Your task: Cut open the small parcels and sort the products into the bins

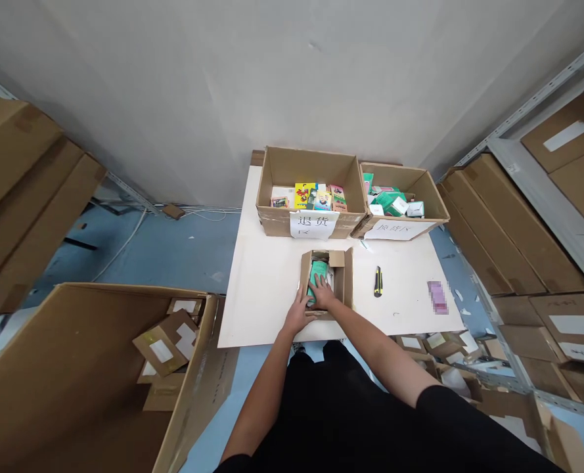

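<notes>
A small cardboard box (348, 272) stands with its flaps up near the table's front edge. My left hand (298, 315) grips its near left corner. Inside the box lies a green package (318, 269) with small print on it. My right hand (322, 293) reaches into the box, its fingers bent over the package's near end. The fingertips are partly hidden. Some pale material beside the package is too small to make out. Right of the box, a black and yellow utility knife (378, 282) rests on the white table (262, 282).
Two labelled cartons stand at the table's back: the left carton (276, 225) holds colourful packs, the right carton (432, 197) green and white ones. A blurred purple item (438, 297) lies at right. A large carton (75, 309) with parcels stands at left, and loaded shelves (508, 164) at right.
</notes>
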Motion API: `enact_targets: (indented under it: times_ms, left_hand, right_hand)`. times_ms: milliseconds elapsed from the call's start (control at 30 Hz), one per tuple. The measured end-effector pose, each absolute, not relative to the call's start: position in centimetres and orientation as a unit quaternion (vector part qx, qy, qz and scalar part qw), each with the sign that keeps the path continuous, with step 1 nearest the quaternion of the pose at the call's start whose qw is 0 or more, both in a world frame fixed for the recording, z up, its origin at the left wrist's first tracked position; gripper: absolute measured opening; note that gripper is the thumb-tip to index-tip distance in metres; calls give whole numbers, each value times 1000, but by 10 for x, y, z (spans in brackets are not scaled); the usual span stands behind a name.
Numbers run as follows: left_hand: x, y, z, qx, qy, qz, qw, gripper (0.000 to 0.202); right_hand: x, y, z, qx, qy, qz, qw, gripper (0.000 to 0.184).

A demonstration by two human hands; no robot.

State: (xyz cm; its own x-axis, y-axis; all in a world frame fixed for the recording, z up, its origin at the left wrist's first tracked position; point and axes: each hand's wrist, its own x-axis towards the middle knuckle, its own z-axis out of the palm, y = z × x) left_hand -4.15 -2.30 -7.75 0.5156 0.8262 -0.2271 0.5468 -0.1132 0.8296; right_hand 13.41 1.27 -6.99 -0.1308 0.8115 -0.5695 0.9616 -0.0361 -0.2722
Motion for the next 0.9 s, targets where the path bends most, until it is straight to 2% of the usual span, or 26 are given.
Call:
enact_targets:
  times_ms: [33,233,333,467,533,800,900]
  left_hand:
    - [-42,-23,-77,732,470,147,472,61]
    - [-44,-23,-74,742,467,172,449,25]
    - [-41,-20,-73,734,471,180,454,21]
    - [-36,-14,-74,725,476,171,467,19]
    - [-36,-13,-75,723,477,175,469,20]
    - [-27,-22,-73,705,496,193,469,20]
    - [-20,-26,-78,710,506,194,449,20]
  right_hand:
    - [132,12,-71,655,682,-302,126,120]
    - [145,16,-50,676,693,-243,63,101]
    - [160,13,-33,697,682,-220,29,89]
    - [179,15,-17,737,655,-162,-32,56]
    - [184,24,-13,754,638,-146,-57,47]
    - [147,43,-22,787,588,-160,-98,54]
    - [127,35,-31,798,571,-165,-100,67]
